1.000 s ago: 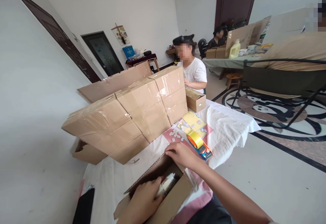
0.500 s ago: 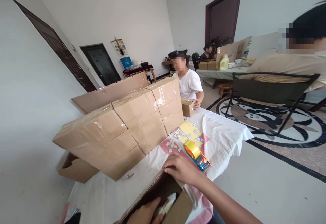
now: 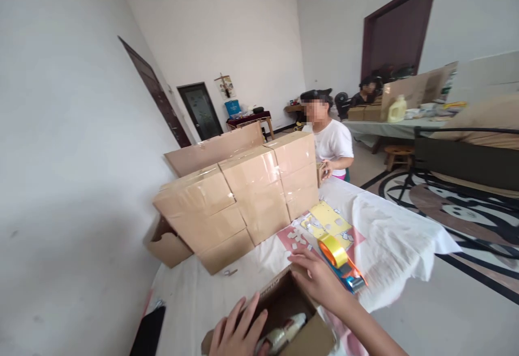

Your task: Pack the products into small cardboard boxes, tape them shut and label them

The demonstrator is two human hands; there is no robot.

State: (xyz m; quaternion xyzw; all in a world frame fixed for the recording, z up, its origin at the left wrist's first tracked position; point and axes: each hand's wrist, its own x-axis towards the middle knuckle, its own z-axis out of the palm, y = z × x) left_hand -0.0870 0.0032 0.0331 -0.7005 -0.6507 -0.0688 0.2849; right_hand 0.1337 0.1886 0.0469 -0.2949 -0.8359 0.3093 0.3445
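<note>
An opened cardboard box [image 3: 312, 340] sits at the near edge of the table in front of me. My left hand [image 3: 239, 329] lies over its left side, fingers spread. At the far right corner my right hand [image 3: 318, 280] holds the box wall, thumb toward the inside and fingers over the rim. Inside lies a pale, shiny wrapped item [image 3: 284, 334]; its kind I cannot make out. Just right of my right hand rests a tape dispenser [image 3: 343, 264] with a yellow roll and a blue and orange frame.
Stacked taped cardboard boxes [image 3: 239, 199] stand across the table's far left. Behind them leans a cardboard sheet [image 3: 214, 148]. A person in a white shirt [image 3: 334, 142] touches a small box beyond the stack. A white cloth [image 3: 389, 226] covers the table; a black object [image 3: 148, 331] lies lower left.
My view has turned left and up. My left hand has risen from inside the box to its left side, fingers spreading. The co-worker's small box has shifted behind the stack.
</note>
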